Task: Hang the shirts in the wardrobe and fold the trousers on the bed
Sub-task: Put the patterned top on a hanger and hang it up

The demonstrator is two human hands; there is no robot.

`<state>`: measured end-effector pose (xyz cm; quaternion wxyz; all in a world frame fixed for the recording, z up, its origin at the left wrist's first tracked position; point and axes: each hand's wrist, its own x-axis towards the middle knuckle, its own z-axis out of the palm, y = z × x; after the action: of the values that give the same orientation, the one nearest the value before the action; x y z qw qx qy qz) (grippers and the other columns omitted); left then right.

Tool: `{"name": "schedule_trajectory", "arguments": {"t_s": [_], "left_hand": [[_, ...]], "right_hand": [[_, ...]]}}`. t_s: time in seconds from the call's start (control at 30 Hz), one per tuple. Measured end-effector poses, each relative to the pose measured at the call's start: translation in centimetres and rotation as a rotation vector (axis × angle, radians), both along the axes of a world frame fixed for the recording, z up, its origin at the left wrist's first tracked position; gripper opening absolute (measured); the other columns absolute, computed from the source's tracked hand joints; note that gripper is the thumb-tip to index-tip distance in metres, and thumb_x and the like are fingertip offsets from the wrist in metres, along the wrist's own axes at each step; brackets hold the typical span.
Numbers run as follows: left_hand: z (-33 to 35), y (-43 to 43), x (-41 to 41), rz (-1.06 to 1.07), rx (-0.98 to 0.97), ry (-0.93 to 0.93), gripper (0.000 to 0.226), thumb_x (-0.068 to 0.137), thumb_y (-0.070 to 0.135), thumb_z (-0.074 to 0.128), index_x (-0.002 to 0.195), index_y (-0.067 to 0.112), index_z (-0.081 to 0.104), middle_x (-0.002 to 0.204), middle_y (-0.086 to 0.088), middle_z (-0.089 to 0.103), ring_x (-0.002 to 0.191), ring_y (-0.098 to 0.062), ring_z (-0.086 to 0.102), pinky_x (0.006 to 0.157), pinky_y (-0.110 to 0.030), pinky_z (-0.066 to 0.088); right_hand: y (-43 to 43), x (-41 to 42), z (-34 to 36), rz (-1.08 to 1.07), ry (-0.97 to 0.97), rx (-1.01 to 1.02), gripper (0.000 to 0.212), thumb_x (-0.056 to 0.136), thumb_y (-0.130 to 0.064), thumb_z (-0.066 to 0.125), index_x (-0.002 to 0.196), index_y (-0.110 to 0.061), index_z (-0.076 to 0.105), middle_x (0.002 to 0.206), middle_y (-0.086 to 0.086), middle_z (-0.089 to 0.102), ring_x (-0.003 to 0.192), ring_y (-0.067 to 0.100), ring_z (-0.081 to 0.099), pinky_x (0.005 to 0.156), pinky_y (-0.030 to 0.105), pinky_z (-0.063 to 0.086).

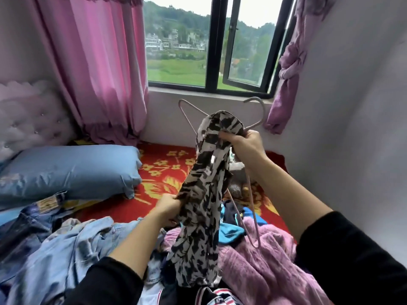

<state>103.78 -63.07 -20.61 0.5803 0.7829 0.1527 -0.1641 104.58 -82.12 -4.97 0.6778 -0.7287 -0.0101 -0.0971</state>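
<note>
Bedroom, red floral bed (158, 170), clothes heaped at the near end, so the job looks barely started. Right hand (246, 146) grips the black-and-white shirt (202, 194) at its top plus pink hangers (255, 97). Left hand (169, 208) clutches its left edge lower down. Jeans (72, 245) unfolded, near left. Wardrobe's out of view, and I can't tell if a hanger's inside the shirt.

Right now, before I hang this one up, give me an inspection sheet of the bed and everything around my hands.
Surface: bed with red floral sheet, mostly under clothes.
Job's things: patterned shirt held up, partly over pink hanger; jeans heaped unfolded, left.
Clutter: blue pillow, pink fluffy garment.
Hands: right hand grips hanger and shirt top; left hand grips shirt's edge lower.
Cables: nothing seen.
Surroundings: pink curtains, window with one pane open; wardrobe out of view.
</note>
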Motion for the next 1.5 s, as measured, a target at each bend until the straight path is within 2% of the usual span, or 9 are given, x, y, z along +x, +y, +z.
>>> {"name": "schedule_trajectory", "arguments": {"t_s": [0.17,0.27,0.37,0.43,0.5,0.63,0.9,1.1,1.5], "left_hand": [[6.5,3.9,3.9,0.394,-0.178,-0.273,0.010,0.091,0.005,0.056,0.093,0.002,0.065,0.080,-0.017,0.060,0.066,-0.027,0.060,0.068,-0.046,0.058],[11.4,3.3,4.4,0.300,-0.351,-0.312,0.019,0.093,0.002,0.047,0.082,0.011,0.060,0.062,-0.008,0.055,0.050,-0.016,0.051,0.044,-0.021,0.050],[14.3,1.2,4.1,0.151,-0.494,-0.288,0.029,0.095,0.003,0.036,0.073,0.011,0.053,0.060,-0.006,0.051,0.046,-0.013,0.050,0.045,-0.018,0.045],[15.0,-0.2,3.9,0.089,-0.439,-0.304,0.028,0.096,0.004,0.036,0.076,0.010,0.054,0.067,-0.008,0.049,0.049,-0.014,0.051,0.048,-0.021,0.045],[14.9,-1.2,3.9,0.066,-0.362,-0.284,0.022,0.096,0.011,0.045,0.078,0.011,0.057,0.067,-0.007,0.052,0.051,-0.016,0.052,0.049,-0.022,0.045],[14.1,-1.7,4.3,0.045,-0.180,-0.299,0.010,0.090,0.021,0.061,0.088,0.012,0.064,0.073,-0.007,0.058,0.057,-0.019,0.054,0.056,-0.027,0.049],[13.1,2.0,4.6,0.109,0.252,-0.428,0.029,0.077,0.017,0.075,0.057,0.013,0.054,0.059,-0.009,0.048,0.056,-0.021,0.044,0.062,-0.031,0.043],[12.6,2.2,4.1,0.183,0.330,-0.446,0.029,0.075,0.015,0.074,0.055,0.013,0.052,0.064,-0.009,0.056,0.059,-0.022,0.050,0.065,-0.041,0.056],[13.0,-3.3,0.7,-0.178,0.080,-0.423,0.028,0.074,0.000,0.065,0.055,0.015,0.050,0.050,0.000,0.045,0.038,-0.009,0.040,0.039,-0.018,0.038]], "right_hand": [[-6.4,0.8,-1.1,-0.341,-0.076,-0.147,0.007,0.073,-0.017,0.073,0.072,-0.011,0.069,0.064,-0.002,0.071,0.065,0.017,0.070,0.058,0.033,0.059],[-8.6,1.2,-3.6,-0.309,0.048,-0.292,0.017,0.069,-0.021,0.079,0.083,-0.012,0.073,0.084,0.006,0.074,0.084,0.025,0.070,0.081,0.044,0.056],[-9.6,1.2,-4.9,-0.308,0.023,-0.323,0.025,0.076,-0.033,0.077,0.097,-0.022,0.067,0.097,0.001,0.071,0.089,0.018,0.066,0.088,0.042,0.053],[-9.7,1.0,-4.4,-0.335,-0.040,-0.294,0.041,0.086,-0.042,0.065,0.122,-0.026,0.053,0.100,-0.004,0.063,0.089,0.014,0.061,0.084,0.037,0.051],[-9.7,0.8,-3.4,-0.280,-0.083,-0.201,0.039,0.094,-0.042,0.054,0.128,-0.023,0.048,0.079,-0.008,0.052,0.062,0.003,0.051,0.057,0.024,0.045],[-10.4,-0.1,-1.9,-0.077,-0.115,-0.089,0.026,0.097,-0.027,0.053,0.080,-0.015,0.068,0.044,-0.005,0.037,0.032,0.004,0.029,0.031,0.018,0.023],[-14.5,-1.8,-7.1,0.077,0.186,0.113,0.032,0.094,-0.022,0.055,0.065,-0.013,0.065,0.048,-0.006,0.023,0.038,0.006,0.016,0.034,0.013,0.011],[-13.9,-3.0,-9.1,0.185,0.302,-0.040,0.032,0.091,-0.021,0.058,0.062,-0.014,0.067,0.048,-0.007,0.028,0.038,0.006,0.019,0.036,0.014,0.013],[-2.3,-2.1,-8.8,0.079,0.058,-0.487,0.035,0.095,-0.026,0.056,0.075,0.001,0.067,0.054,0.005,0.053,0.048,0.012,0.043,0.052,0.028,0.035]]}}
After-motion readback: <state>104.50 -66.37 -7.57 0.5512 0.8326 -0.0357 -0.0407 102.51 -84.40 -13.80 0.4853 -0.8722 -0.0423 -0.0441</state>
